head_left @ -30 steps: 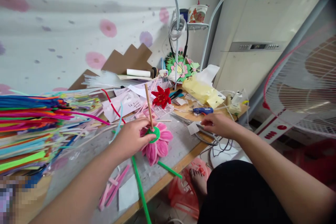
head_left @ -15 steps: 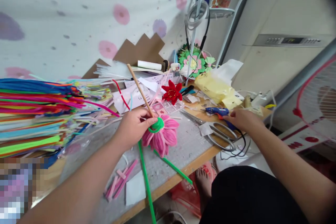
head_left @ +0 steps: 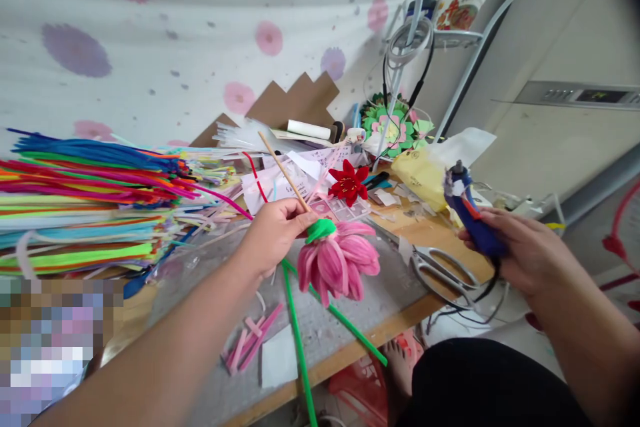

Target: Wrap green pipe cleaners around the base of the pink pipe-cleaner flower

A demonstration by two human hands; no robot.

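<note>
Between the thumb and fingers of my left hand (head_left: 277,230) is a wooden stick (head_left: 284,170), pinched close to the green base (head_left: 320,231) of a pink pipe-cleaner flower (head_left: 341,263). The flower tips downward over the grey mat. My right hand (head_left: 510,247) grips a blue hot glue gun (head_left: 470,213) by its handle, nozzle pointing up, raised to the right of the flower. Two green pipe cleaners (head_left: 297,340) lie under the flower, one crossing the table edge. Metal scissors (head_left: 445,273) rest between the flower and the glue gun.
Bundles of coloured pipe cleaners (head_left: 100,173) fill the left side. A red flower (head_left: 349,182), papers and a yellow bag (head_left: 420,173) lie at the back. Pink pipe-cleaner pieces (head_left: 253,337) and a white square (head_left: 279,357) sit on the mat (head_left: 200,333) near the table's front edge.
My right hand has lifted the glue gun off the table and turned its nozzle upward. The flower in my left hand now tilts further to the right. The view has shifted left.
</note>
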